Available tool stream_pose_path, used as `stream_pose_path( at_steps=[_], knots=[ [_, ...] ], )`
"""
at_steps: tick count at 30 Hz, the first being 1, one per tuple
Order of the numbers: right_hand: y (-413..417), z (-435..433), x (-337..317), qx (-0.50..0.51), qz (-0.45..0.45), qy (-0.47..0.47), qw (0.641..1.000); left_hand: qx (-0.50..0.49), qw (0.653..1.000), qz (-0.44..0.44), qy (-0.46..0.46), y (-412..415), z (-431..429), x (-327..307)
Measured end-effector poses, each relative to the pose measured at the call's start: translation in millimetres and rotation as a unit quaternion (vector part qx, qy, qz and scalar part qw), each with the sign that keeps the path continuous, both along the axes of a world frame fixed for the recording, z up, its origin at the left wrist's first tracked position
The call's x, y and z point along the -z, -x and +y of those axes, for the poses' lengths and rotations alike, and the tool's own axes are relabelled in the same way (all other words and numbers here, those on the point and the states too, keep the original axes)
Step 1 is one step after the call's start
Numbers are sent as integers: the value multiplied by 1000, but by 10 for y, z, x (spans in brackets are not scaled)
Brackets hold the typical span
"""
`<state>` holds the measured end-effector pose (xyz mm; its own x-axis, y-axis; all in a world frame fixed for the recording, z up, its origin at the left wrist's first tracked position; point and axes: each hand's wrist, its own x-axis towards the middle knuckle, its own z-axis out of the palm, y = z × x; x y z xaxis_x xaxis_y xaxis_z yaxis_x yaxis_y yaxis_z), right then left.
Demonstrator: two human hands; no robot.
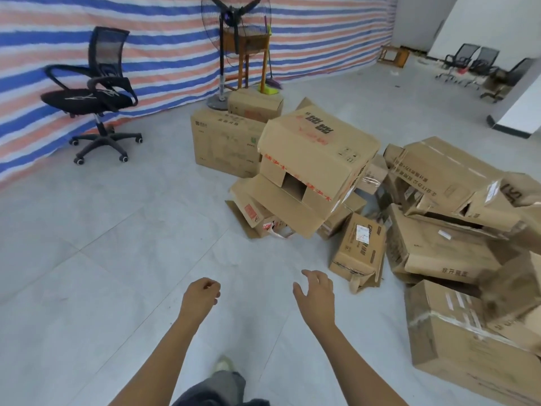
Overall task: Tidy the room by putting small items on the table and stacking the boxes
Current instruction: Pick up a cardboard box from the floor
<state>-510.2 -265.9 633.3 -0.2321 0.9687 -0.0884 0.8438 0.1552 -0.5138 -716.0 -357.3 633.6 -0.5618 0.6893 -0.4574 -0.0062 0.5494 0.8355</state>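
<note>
- My left hand [202, 294] hangs in front of me, fingers loosely curled, holding nothing. My right hand [316, 291] is relaxed and spread, also empty. Both are over bare floor [117, 259].
- The boxes lie just ahead and to my right, mostly in a jumble. A large tilted box [316, 148] leans on a crushed box [278, 206], and a heap [445, 183] of dented cartons sprawls along my right side.
- Only by the striped wall [146, 54] does anything look orderly: a small carton [254, 105] sits on, or just behind, an upright box [225, 142].
- I judge the stacking barely begun, with nearly every box left to do.
- I cannot make out any small items or a table from here, so I can't judge that part.
- The nearest box to my right hand is a small labelled box [358, 250], not touching it.
</note>
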Motion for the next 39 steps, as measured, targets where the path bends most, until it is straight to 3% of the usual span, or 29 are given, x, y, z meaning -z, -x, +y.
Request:
stream_pose_path(
  at_steps=[13,29,34,39],
  knots=[
    [624,1921,-179,56,-21,-34,998,72,997,10,6,789,2149,-50],
    [370,4755,149,35,-58,57,996,104,990,82,58,633,4985,158],
    [422,5348,177,15,-96,50,994,102,991,39,76,509,5494,302],
    [530,5813,173,21,-139,28,990,129,983,55,119,649,5889,469]
  ],
)
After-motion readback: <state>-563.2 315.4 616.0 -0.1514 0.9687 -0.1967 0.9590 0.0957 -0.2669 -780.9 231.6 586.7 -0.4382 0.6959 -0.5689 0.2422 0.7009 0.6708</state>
